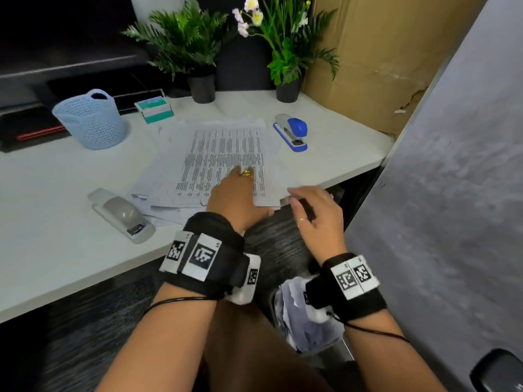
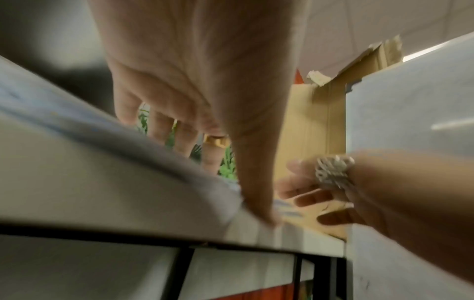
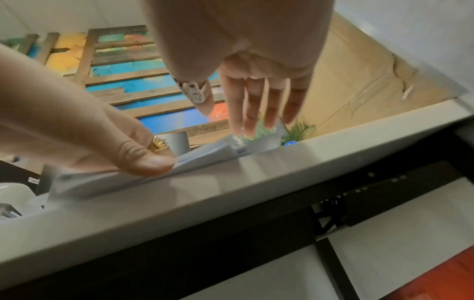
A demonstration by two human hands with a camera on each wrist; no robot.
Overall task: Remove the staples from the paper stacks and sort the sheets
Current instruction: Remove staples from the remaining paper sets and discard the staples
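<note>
Meanwhile, the left hand (image 1: 235, 193) is pressing flat, fingers straight, on the printed paper stack (image 1: 223, 162) at the table (image 1: 56, 236) edge; the right hand (image 1: 317, 216), fingers relaxed and holding nothing, is hovering just beside the stack's near right corner, nearer it

The left hand (image 1: 233, 193) lies flat, palm down, fingers straight and a little spread, with a gold ring (image 1: 246, 173) on one finger. The right hand (image 1: 317, 213) hovers just beside it, fingers loosely extended, holding nothing. Both forearms carry black wrist bands (image 1: 215, 258) with printed markers.
</note>
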